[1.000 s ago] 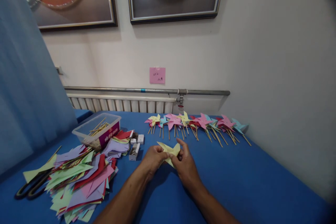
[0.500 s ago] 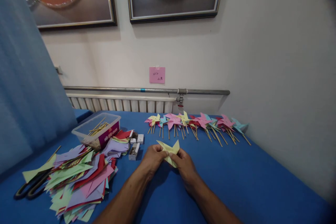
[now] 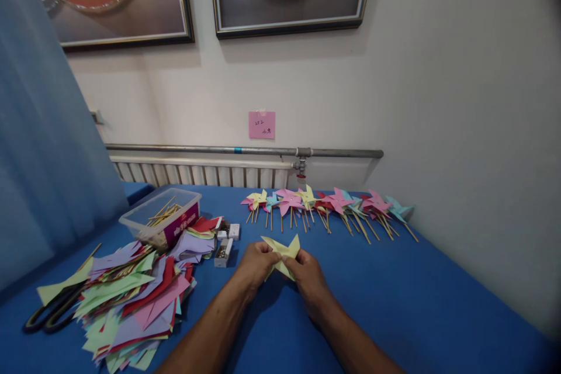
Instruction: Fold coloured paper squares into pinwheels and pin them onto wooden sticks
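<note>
Between my two hands is a yellow paper pinwheel, its pointed blades spread and its middle under my thumbs. My left hand pinches it from the left, fingers closed on the paper. From the right, my right hand grips it the same way, thumb pressed near the centre. The fingers behind the paper are partly hidden. Left of my left hand stands a small white box of pins, with another small box just behind it.
Finished pinwheels on sticks lie in a row at the back. A stack of coloured paper spreads at the left, beside black-handled scissors. Behind it, a clear plastic tub holds wooden sticks. A blue curtain hangs at the left.
A lower blade of the yellow pinwheel now sticks out below my left thumb, and the paper's lower part looks slightly reshaped. Both hands stay in nearly the same place.
</note>
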`<state>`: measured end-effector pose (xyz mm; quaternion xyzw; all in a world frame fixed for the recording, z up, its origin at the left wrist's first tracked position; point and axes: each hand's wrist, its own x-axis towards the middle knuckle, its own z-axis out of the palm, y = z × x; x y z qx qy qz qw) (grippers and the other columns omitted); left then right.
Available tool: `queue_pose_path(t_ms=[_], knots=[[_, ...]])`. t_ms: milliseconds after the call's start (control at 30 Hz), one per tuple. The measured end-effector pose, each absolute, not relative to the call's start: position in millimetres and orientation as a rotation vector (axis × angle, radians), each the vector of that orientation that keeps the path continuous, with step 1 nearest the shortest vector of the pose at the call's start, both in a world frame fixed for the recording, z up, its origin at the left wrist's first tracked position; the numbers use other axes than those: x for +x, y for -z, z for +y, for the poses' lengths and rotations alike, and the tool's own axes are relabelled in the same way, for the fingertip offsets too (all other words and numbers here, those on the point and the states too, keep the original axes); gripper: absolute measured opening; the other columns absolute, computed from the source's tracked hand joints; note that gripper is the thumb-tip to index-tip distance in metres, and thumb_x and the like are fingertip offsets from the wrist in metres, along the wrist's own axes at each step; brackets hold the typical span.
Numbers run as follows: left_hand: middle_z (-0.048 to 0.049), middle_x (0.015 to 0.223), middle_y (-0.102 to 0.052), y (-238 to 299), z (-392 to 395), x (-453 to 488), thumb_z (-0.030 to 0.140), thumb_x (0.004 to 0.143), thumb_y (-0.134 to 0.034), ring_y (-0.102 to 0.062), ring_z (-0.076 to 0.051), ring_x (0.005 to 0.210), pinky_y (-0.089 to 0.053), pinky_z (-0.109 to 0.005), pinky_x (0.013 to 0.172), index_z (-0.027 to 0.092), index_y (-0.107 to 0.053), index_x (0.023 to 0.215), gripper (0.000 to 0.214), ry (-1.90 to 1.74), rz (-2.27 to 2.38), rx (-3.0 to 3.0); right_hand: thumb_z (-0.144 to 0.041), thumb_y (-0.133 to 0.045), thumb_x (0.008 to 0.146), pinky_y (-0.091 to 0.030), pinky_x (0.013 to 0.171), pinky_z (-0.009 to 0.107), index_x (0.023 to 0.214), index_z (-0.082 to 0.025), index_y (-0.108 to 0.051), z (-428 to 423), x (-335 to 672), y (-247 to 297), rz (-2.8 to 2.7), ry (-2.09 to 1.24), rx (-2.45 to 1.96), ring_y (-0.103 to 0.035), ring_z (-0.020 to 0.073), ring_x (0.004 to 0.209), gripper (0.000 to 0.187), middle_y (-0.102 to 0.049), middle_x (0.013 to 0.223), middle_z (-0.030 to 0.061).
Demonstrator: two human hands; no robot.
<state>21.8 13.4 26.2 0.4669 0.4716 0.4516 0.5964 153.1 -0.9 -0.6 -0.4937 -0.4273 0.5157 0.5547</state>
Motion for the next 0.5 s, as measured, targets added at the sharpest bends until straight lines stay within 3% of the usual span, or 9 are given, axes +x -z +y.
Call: queue_pose_path(t_ms=[500], knots=[[0.0019, 0.053, -0.057, -19.4, 15.8, 21.7, 0.026, 0.06, -0.071, -0.044, -0.008, 0.045, -0.032, -0.022, 0.047, 0.016, -0.058, 0.064, 0.017, -1.045, 1.113, 1.131, -0.034, -0.075, 0.063, -0.047, 0.059, 0.027, 0.092, -0.012, -0.076, -2.5, 155.1, -4.6, -1.004, -1.211, -1.154, -0.066, 0.0187, 0.063, 0.036, -0.078, 0.08, 0.0069]])
